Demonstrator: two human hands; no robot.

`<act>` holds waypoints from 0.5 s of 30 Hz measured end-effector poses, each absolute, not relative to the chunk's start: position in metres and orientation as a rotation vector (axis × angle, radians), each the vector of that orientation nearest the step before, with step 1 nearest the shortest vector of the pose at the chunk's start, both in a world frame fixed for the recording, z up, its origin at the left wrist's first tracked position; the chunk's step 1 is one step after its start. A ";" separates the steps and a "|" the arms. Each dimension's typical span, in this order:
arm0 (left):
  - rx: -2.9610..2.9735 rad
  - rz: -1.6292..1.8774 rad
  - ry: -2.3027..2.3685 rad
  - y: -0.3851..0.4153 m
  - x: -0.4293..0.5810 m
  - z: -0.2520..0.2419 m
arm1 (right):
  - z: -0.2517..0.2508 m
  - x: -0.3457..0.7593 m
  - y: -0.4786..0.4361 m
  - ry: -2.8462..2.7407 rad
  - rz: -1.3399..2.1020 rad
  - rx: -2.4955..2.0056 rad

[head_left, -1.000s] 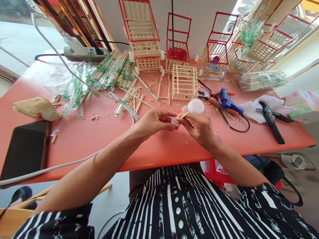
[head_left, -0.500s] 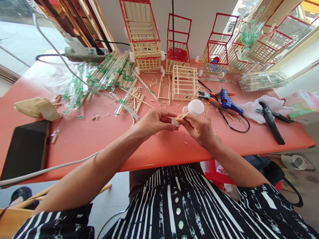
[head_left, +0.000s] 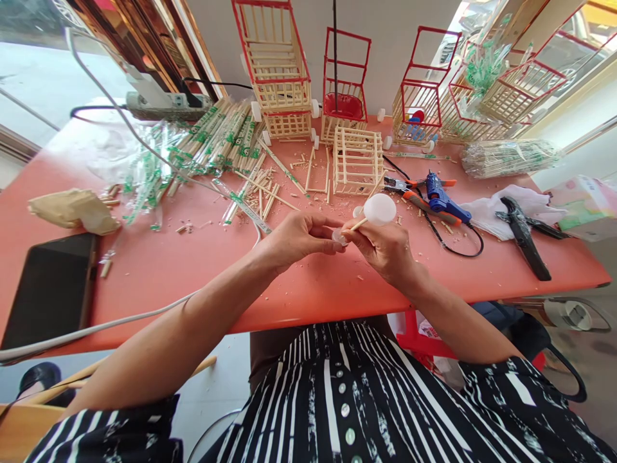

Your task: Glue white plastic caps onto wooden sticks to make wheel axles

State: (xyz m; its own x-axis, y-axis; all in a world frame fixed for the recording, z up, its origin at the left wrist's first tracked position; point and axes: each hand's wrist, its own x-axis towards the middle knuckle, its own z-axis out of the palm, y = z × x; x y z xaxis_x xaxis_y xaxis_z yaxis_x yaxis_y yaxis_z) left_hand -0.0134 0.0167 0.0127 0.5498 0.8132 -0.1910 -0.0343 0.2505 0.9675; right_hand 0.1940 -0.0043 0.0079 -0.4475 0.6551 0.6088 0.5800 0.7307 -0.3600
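Observation:
My right hand [head_left: 385,247] pinches a short wooden stick [head_left: 358,224], which has a round white plastic wheel [head_left: 380,209] at its far end. Between the thumb and fingers of my left hand [head_left: 301,241] is a small translucent white disc [head_left: 339,237]. The stick's near end meets this disc or lies close to it; my fingers partly hide the spot. Just beyond my hands, a small slatted cage of wooden sticks [head_left: 357,161] sits on the table. Another small white round piece [head_left: 357,211] shows behind the stick.
Finished stick carts [head_left: 284,77] with red edging stand along the back. Right of my hands lie a blue glue gun [head_left: 436,193], orange-handled pliers [head_left: 409,190] and black-handled tool [head_left: 523,238]. Wrapped chopsticks [head_left: 226,132], a phone [head_left: 51,286] and a white cable [head_left: 144,313] occupy the left.
Almost nothing differs. The white wheel on the stick has shifted very slightly to the right, and both hands keep their hold.

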 end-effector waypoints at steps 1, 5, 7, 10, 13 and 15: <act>1.184 0.673 0.814 0.017 -0.013 0.013 | 0.008 0.194 -0.004 -2.167 0.127 -0.923; 1.175 0.668 0.819 0.016 -0.014 0.014 | 0.007 0.194 -0.004 -2.171 0.121 -0.915; 1.168 0.669 0.823 0.016 -0.014 0.014 | 0.007 0.194 -0.004 -2.173 0.113 -0.920; 1.165 0.669 0.830 0.016 -0.014 0.014 | 0.008 0.194 -0.004 -2.175 0.120 -0.922; 1.163 0.670 0.837 0.016 -0.013 0.014 | 0.008 0.194 -0.004 -2.180 0.130 -0.926; 1.162 0.670 0.837 0.016 -0.013 0.014 | 0.008 0.194 -0.004 -2.180 0.133 -0.931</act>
